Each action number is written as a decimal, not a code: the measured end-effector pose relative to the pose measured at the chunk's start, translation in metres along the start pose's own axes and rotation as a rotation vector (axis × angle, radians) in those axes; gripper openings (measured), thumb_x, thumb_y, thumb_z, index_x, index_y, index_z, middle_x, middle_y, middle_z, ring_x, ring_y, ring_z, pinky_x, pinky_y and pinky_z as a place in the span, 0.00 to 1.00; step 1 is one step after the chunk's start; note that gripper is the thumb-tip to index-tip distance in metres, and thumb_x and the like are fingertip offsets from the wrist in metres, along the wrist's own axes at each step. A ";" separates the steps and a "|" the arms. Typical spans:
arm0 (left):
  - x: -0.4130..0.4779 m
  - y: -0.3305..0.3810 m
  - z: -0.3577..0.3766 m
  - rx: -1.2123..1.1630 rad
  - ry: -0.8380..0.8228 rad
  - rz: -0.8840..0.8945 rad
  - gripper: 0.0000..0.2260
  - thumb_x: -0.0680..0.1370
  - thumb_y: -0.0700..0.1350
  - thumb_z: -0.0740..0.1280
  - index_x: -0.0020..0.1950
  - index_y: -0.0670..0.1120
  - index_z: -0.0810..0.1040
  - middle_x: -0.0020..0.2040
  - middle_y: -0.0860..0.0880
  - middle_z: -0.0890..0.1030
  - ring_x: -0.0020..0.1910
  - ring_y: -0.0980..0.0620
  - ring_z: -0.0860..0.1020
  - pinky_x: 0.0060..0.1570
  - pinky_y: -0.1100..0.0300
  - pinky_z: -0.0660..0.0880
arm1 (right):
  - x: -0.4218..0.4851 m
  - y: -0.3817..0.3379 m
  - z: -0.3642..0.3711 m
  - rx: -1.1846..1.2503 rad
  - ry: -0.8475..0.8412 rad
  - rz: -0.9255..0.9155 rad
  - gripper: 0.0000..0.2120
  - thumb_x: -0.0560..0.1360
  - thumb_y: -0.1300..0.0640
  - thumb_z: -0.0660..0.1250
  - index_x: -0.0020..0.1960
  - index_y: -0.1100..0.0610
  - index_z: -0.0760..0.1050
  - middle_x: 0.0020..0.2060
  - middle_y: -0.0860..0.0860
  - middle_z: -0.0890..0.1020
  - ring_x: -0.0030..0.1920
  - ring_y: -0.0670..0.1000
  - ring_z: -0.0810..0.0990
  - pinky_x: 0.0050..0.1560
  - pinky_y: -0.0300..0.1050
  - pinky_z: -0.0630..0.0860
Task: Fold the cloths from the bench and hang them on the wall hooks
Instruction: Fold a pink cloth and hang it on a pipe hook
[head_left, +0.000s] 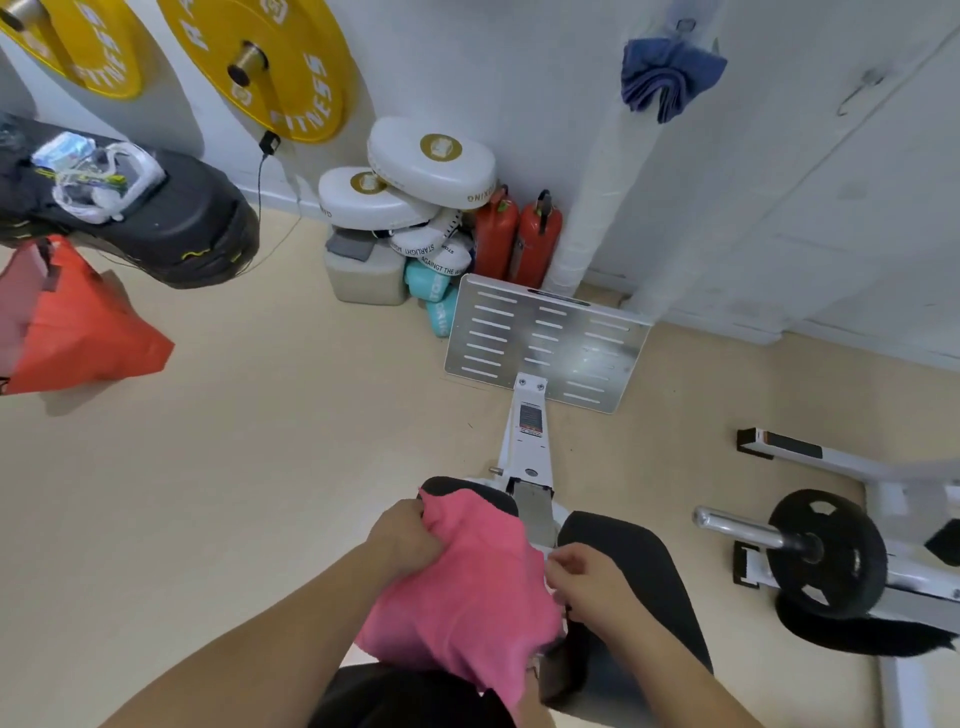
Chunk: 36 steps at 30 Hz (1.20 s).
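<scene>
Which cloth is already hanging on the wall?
The blue cloth, bunched on the wall; the pink cloth is held by the left hand and right hand.

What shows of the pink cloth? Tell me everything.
The pink cloth looks like soft, fuzzy towelling, plain in colour. It is rumpled, not yet folded flat, and held over the black bench. The left hand grips its top left corner; the right hand pinches its right edge. Its lower end hangs nearest the camera.

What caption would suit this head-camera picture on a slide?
Left hand and right hand hold a pink cloth over the bench; a blue cloth hangs on the wall.
</scene>
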<state>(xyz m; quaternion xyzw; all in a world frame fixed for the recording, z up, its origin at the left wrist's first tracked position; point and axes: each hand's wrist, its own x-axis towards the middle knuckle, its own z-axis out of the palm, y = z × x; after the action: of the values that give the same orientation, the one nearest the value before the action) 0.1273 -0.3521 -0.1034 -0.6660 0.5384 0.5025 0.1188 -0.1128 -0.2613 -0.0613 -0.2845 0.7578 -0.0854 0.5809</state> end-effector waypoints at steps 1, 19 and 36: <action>-0.011 0.006 -0.001 -0.027 -0.003 0.043 0.06 0.70 0.49 0.65 0.40 0.47 0.74 0.36 0.52 0.77 0.34 0.51 0.74 0.35 0.60 0.72 | 0.000 -0.005 -0.002 -0.032 -0.019 -0.060 0.01 0.78 0.53 0.69 0.50 0.48 0.79 0.49 0.52 0.85 0.45 0.47 0.83 0.50 0.45 0.80; -0.192 0.076 -0.024 0.009 0.365 0.793 0.05 0.68 0.41 0.63 0.41 0.50 0.73 0.40 0.56 0.76 0.42 0.58 0.74 0.41 0.60 0.71 | -0.094 -0.091 -0.077 -0.220 -0.518 -0.473 0.26 0.68 0.45 0.81 0.62 0.53 0.80 0.55 0.48 0.87 0.56 0.49 0.85 0.58 0.43 0.80; -0.192 0.092 -0.045 -0.121 0.215 0.778 0.14 0.70 0.44 0.75 0.49 0.56 0.73 0.38 0.54 0.83 0.34 0.59 0.76 0.36 0.66 0.72 | -0.149 -0.078 -0.082 0.411 0.063 -0.745 0.04 0.72 0.67 0.76 0.47 0.65 0.83 0.45 0.62 0.87 0.45 0.55 0.85 0.48 0.47 0.82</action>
<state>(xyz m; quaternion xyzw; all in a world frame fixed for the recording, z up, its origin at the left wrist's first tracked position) 0.0909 -0.3043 0.1059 -0.4673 0.7288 0.4683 -0.1766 -0.1385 -0.2624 0.1237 -0.4144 0.5878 -0.4471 0.5317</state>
